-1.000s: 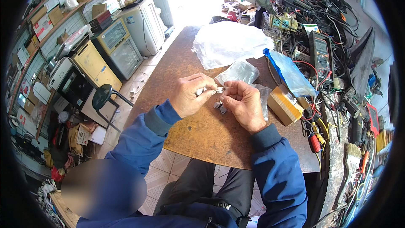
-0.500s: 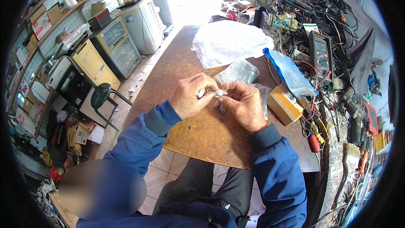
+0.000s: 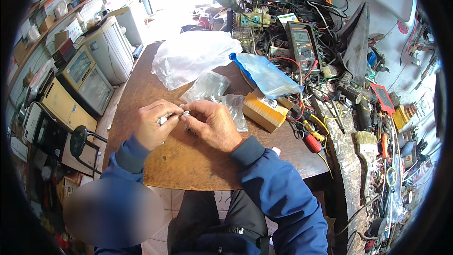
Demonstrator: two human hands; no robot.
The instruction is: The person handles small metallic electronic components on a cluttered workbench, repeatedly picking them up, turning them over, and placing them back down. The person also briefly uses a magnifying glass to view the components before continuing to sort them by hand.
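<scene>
Above the wooden table point(image 3: 160, 170) my two hands meet at the fingertips. My left hand point(image 3: 153, 122) is closed in a pinch, and another white piece point(image 3: 162, 120) shows tucked in its curled fingers. Thumb and fingers of my right hand point(image 3: 214, 123) are pinched on a small white part point(image 3: 186, 113), which the left fingertips also touch. The part is too small and too covered to name its kind. Just beyond the hands lie a clear plastic bag point(image 3: 206, 86) and another clear bag point(image 3: 237, 112) beside the right hand.
A large white plastic bag point(image 3: 188, 56) lies on the far tabletop. To the right are a blue-edged bag point(image 3: 269, 76), an orange-yellow box point(image 3: 264, 113), a multimeter point(image 3: 303, 47), a red-handled screwdriver point(image 3: 312, 142) and a heap of cables point(image 3: 302, 0). A dark stool point(image 3: 80, 141) stands left.
The view has swung to the right, so the table and hands sit further left in the picture. Both hands stay together, and less of the white part shows between the fingertips.
</scene>
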